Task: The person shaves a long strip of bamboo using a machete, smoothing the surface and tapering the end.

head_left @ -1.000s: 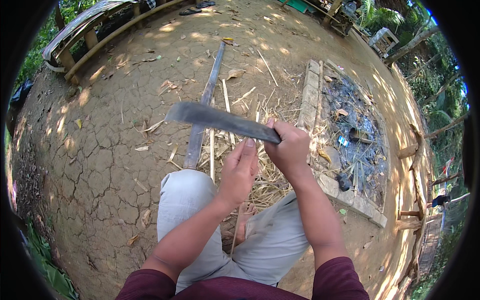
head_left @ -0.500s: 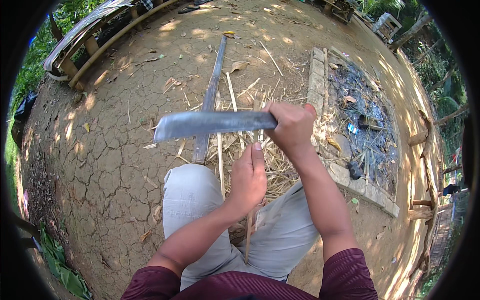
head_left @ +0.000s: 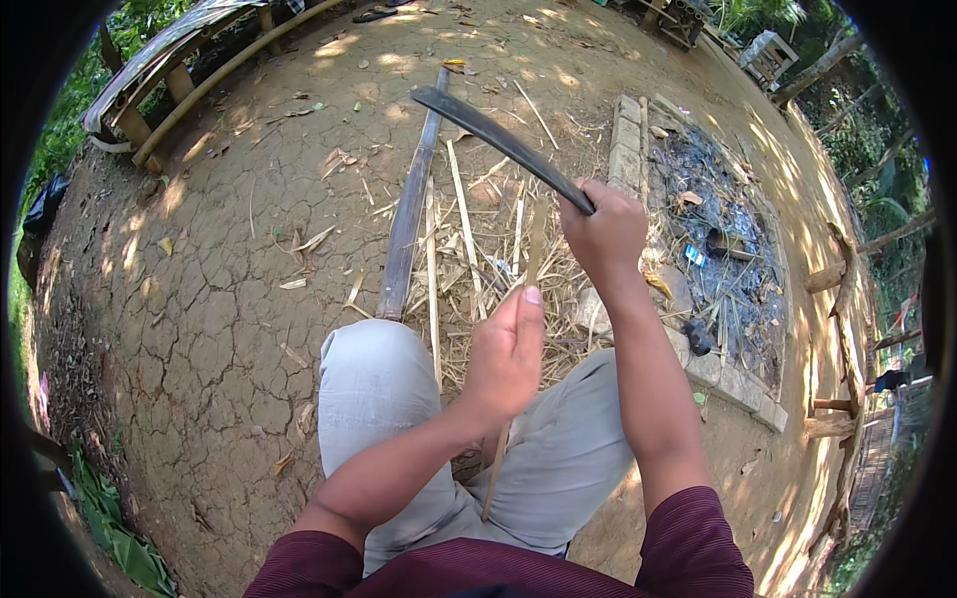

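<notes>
My right hand [head_left: 606,227] is closed round the handle of a machete [head_left: 503,142]. Its dark blade is raised and slants up to the left, apart from the strip. Between my knees my left hand [head_left: 506,354] grips a thin bamboo strip [head_left: 536,234]. The strip's upper end stands out beyond my thumb, and its lower end [head_left: 495,478] reaches back toward my lap. Part of the strip is hidden behind the left hand. Pale shavings [head_left: 469,289] and split strips litter the ground beyond my hands.
A long dark bamboo pole [head_left: 403,239] lies on the cracked soil, ahead of my left knee [head_left: 377,364]. On the right, a brick border [head_left: 626,140] surrounds blackened ash [head_left: 733,269]. A low bamboo platform [head_left: 184,75] stands at the far left, a wooden fence [head_left: 829,427] at the right.
The machete has swung up and away from the strip, its blade turning from level to slanted. My right hand has moved slightly right, and the strip's upper end leans more to the right.
</notes>
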### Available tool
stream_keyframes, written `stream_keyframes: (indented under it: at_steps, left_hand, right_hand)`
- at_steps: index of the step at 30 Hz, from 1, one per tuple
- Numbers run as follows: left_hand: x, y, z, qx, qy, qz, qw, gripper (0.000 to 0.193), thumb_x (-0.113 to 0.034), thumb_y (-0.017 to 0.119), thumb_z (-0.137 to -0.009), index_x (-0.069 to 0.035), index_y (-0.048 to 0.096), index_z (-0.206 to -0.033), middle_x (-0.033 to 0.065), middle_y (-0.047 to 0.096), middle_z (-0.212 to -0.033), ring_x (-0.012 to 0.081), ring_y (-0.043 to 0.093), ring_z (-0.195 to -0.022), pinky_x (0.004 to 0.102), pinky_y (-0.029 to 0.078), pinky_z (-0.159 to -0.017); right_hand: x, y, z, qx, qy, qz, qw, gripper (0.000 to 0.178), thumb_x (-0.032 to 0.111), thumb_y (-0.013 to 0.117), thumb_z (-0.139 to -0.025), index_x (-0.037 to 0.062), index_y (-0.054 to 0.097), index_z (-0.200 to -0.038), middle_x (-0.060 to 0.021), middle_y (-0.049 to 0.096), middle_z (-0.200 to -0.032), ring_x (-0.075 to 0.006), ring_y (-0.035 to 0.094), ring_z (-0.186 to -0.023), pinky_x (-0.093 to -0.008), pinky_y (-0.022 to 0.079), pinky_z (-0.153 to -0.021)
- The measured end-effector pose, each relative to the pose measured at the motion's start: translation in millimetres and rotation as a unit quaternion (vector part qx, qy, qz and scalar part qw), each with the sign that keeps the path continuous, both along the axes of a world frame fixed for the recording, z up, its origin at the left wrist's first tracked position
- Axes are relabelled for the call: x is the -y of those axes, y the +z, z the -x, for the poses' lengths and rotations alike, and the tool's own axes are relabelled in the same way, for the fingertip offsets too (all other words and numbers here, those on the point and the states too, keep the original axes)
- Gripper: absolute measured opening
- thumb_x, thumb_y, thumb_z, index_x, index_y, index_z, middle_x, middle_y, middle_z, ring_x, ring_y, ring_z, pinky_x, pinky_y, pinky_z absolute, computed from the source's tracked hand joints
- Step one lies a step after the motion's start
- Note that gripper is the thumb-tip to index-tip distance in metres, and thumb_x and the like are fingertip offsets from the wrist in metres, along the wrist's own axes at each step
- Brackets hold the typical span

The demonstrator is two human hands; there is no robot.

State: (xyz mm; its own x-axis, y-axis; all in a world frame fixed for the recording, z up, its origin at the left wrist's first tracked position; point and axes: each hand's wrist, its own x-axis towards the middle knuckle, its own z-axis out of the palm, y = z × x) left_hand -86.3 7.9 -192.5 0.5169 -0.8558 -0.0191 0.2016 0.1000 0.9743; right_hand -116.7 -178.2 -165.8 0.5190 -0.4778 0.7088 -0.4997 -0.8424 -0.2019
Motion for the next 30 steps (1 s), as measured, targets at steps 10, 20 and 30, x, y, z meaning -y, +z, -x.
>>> stream_keyframes:
  at_steps: [10,20,30]
  left_hand:
    - [-13.4,21.6,-28.6,-0.211,-0.055,0.013,0.976,0.028,-0.034,0.031,-0.108,-0.012,0.048,-0.104,-0.0016,0.039,-0.07,0.0034,0.027,-0.047,0.0194,0.025,-0.041]
    - [-15.6,12.9,-24.4,-0.18,-0.028,0.021,0.983,0.035,-0.033,0.035,-0.108,-0.01,0.042,-0.082,-0.0048,0.035,-0.067,0.0028,0.027,-0.05,0.0199,0.021,-0.043]
    - [-6.5,1.5,-33.5,-0.277,-0.066,0.012,0.959,0.023,-0.034,0.039,-0.107,-0.013,0.044,-0.101,-0.002,0.039,-0.068,0.003,0.031,-0.048,0.0176,0.025,-0.041]
  right_hand:
    - [-50.6,11.9,0.9,0.004,0.146,0.093,0.985,0.029,0.008,0.068,-0.081,0.0084,0.049,-0.059,-0.0068,0.047,-0.051,-0.0242,0.05,-0.045,-0.0368,0.036,-0.046]
    - [-42.4,-0.7,-3.6,0.003,0.147,0.155,0.977,0.025,0.01,0.071,-0.076,0.0103,0.052,-0.06,-0.0046,0.048,-0.052,-0.0229,0.051,-0.044,-0.0365,0.037,-0.045]
    - [-2.0,6.8,16.3,0.051,-0.076,-0.394,0.915,0.042,0.039,0.069,-0.09,0.0046,0.067,-0.066,-0.0009,0.051,-0.049,-0.0103,0.046,-0.043,-0.0304,0.036,-0.043]
